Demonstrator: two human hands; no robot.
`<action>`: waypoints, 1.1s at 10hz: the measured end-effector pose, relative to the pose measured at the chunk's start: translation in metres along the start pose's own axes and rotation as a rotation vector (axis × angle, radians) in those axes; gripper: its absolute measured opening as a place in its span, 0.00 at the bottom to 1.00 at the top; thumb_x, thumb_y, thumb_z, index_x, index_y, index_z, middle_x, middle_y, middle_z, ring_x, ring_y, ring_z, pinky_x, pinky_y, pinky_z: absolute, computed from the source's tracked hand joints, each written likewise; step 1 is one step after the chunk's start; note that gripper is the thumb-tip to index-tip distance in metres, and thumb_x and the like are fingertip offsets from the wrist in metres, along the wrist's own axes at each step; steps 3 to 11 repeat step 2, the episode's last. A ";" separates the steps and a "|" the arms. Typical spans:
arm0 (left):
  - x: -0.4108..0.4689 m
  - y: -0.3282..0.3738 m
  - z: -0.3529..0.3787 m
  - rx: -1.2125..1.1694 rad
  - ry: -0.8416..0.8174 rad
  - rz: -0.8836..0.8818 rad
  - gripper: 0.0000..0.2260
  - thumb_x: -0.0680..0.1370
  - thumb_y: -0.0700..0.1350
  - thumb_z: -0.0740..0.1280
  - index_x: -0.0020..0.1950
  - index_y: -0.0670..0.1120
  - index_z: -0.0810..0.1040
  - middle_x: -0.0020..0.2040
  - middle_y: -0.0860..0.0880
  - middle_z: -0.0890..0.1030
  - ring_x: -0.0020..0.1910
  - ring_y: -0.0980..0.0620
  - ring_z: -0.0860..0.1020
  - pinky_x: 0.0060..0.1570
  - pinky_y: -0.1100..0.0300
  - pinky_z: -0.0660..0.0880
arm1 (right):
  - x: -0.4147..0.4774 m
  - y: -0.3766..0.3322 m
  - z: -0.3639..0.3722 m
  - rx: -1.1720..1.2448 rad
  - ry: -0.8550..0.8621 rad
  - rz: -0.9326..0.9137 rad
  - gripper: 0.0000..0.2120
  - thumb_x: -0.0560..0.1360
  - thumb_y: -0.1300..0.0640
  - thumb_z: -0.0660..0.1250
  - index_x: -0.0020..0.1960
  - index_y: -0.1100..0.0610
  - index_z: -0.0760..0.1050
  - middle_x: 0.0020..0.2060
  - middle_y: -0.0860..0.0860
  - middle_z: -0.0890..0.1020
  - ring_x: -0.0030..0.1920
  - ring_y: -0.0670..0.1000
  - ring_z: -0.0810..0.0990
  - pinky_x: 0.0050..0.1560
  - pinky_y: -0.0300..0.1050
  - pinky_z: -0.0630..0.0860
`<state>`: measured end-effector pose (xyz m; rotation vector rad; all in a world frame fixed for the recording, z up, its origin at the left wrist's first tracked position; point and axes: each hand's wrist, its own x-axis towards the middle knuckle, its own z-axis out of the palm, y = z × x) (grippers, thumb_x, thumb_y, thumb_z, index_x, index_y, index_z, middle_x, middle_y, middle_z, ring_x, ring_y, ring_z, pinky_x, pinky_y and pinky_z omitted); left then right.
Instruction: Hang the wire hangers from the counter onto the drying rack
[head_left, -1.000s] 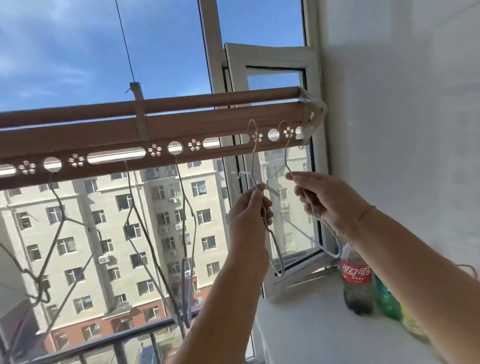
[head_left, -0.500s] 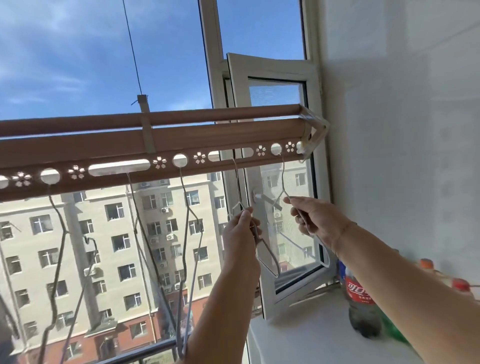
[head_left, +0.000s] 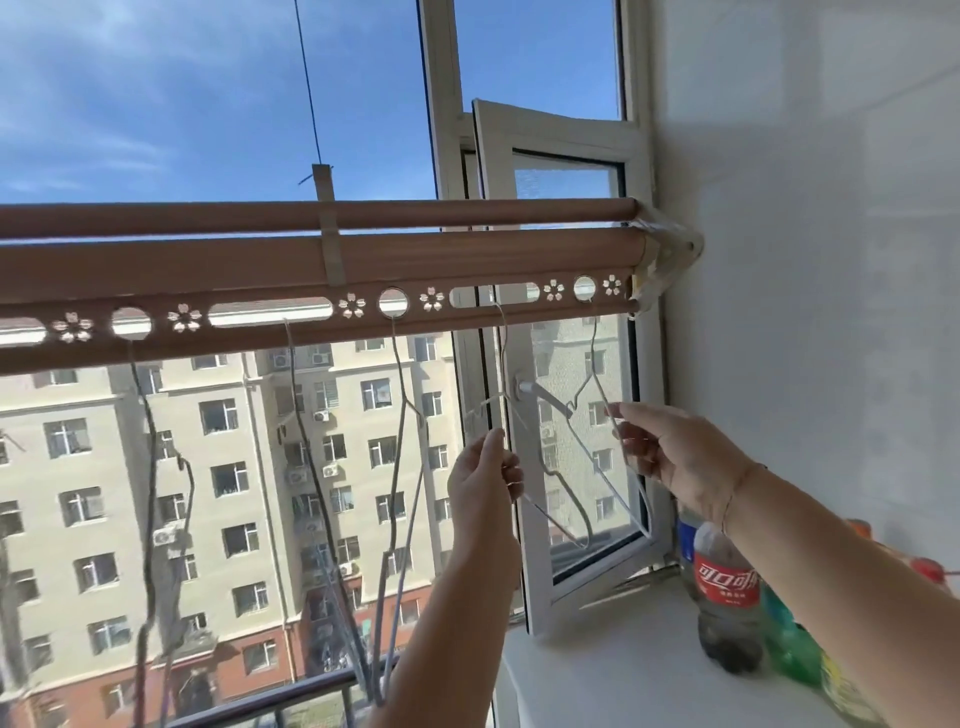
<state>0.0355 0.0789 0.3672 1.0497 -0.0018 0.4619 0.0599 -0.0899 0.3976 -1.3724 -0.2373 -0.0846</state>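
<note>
The brown drying rack (head_left: 260, 260) crosses the view at head height, with a row of holes along its lower bar. Two white wire hangers hang from its right end. The left hanger (head_left: 550, 514) hooks into the long slot, and my left hand (head_left: 485, 486) pinches its shoulder wire from below. The right hanger (head_left: 597, 384) hooks into the last round hole, and my right hand (head_left: 680, 457) holds its right shoulder wire between the fingers. Both hangers' lower ends swing toward the window.
Several darker hangers (head_left: 395, 441) hang from holes further left. An open window sash (head_left: 566, 156) with a handle (head_left: 540, 392) sits just behind the white hangers. The white counter (head_left: 597, 675) holds a cola bottle (head_left: 727, 597) and a green bottle (head_left: 789, 649) by the right wall.
Both hanger hooks have gone from just in front of the rack into its holes. My hands have dropped lower and hold the hangers by their shoulders.
</note>
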 end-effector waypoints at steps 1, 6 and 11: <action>-0.006 -0.009 -0.024 0.069 0.042 0.029 0.04 0.78 0.43 0.64 0.48 0.43 0.76 0.33 0.50 0.73 0.30 0.55 0.69 0.34 0.63 0.67 | -0.015 0.011 -0.011 -0.056 0.047 -0.029 0.10 0.78 0.55 0.60 0.52 0.58 0.78 0.39 0.51 0.76 0.40 0.48 0.73 0.43 0.42 0.68; -0.033 -0.026 -0.057 0.163 0.061 0.035 0.04 0.79 0.41 0.63 0.47 0.42 0.77 0.32 0.48 0.72 0.30 0.54 0.69 0.31 0.64 0.68 | -0.038 0.039 -0.026 -0.018 0.216 -0.063 0.09 0.77 0.53 0.62 0.47 0.59 0.76 0.36 0.53 0.75 0.38 0.49 0.72 0.41 0.43 0.67; -0.033 -0.026 -0.057 0.163 0.061 0.035 0.04 0.79 0.41 0.63 0.47 0.42 0.77 0.32 0.48 0.72 0.30 0.54 0.69 0.31 0.64 0.68 | -0.038 0.039 -0.026 -0.018 0.216 -0.063 0.09 0.77 0.53 0.62 0.47 0.59 0.76 0.36 0.53 0.75 0.38 0.49 0.72 0.41 0.43 0.67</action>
